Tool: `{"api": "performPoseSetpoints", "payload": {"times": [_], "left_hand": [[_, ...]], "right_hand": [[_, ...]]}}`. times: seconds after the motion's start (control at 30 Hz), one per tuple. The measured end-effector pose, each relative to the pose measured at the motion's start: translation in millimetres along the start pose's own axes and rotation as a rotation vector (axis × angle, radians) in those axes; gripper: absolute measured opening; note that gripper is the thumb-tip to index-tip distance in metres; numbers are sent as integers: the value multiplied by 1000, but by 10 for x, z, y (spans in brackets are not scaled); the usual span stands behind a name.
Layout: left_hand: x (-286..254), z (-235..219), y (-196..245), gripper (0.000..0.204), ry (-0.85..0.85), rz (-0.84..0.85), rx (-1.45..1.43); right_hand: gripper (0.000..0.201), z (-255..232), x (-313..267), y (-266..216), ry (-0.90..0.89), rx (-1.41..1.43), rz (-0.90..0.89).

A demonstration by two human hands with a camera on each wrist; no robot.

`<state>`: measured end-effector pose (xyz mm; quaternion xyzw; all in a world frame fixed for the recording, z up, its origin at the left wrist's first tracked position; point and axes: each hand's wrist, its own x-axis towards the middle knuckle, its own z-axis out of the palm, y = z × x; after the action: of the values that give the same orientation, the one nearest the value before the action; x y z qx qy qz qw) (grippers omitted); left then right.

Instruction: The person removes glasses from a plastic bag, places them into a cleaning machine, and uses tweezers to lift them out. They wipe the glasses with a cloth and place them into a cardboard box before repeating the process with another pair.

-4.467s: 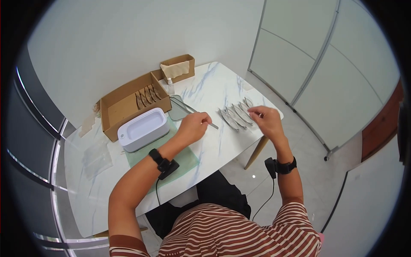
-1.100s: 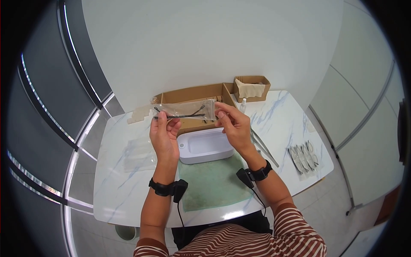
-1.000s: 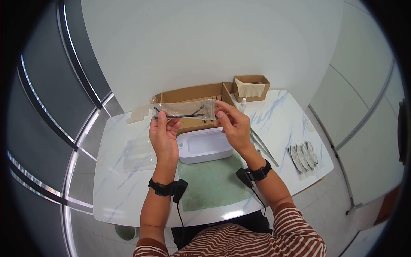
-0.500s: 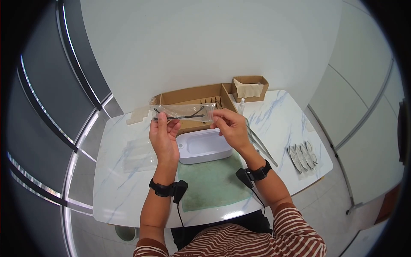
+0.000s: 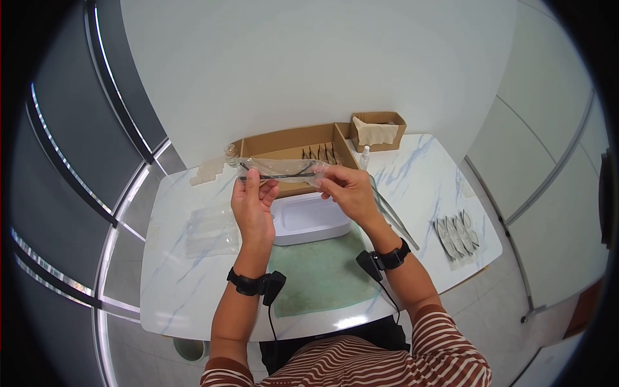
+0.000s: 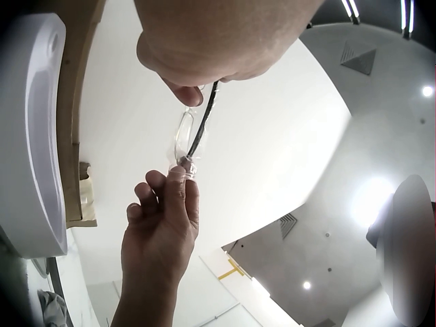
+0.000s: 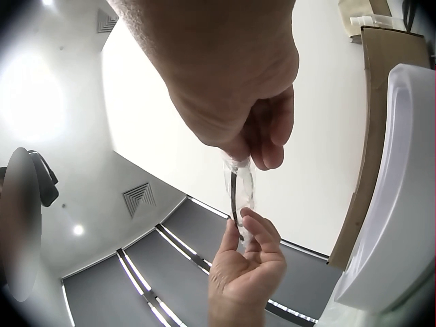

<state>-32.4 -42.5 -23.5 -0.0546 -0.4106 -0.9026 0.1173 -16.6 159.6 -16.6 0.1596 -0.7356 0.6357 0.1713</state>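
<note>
Dark-framed glasses in a clear plastic bag point(image 5: 284, 169) are held up level above the white tub point(image 5: 309, 219). The left hand point(image 5: 253, 209) grips the bag's left end, thumb in front. At the other end the right hand point(image 5: 351, 193) pinches the bag between thumb and fingers. In the left wrist view the right hand point(image 6: 158, 238) holds the bag's end, with the dark temple point(image 6: 203, 126) running up to the left hand. The right wrist view shows the left hand point(image 7: 246, 276) pinching the far end of the bag point(image 7: 238, 187).
Behind the tub stands a cardboard box point(image 5: 271, 142) with several glasses point(image 5: 320, 153); a smaller box point(image 5: 400, 132) holds a cloth. A green cloth point(image 5: 322, 277) lies in front. Bagged glasses point(image 5: 455, 237) lie at right, flat clear bags point(image 5: 209, 232) at left, a spray bottle point(image 5: 365, 158) behind.
The hands came from the table's right side to above the tub, now holding bagged glasses. Over the last second the right hand closed its fingers on the bag's end, and the left moved slightly right.
</note>
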Motion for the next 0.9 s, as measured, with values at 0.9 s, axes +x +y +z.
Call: {"api": "performPoseSetpoints", "payload": {"times": [0.9], "left_hand": [[23, -2279, 1321, 19, 470, -5, 503]], "right_hand": [[17, -337, 76, -160, -11, 199, -88]]}}
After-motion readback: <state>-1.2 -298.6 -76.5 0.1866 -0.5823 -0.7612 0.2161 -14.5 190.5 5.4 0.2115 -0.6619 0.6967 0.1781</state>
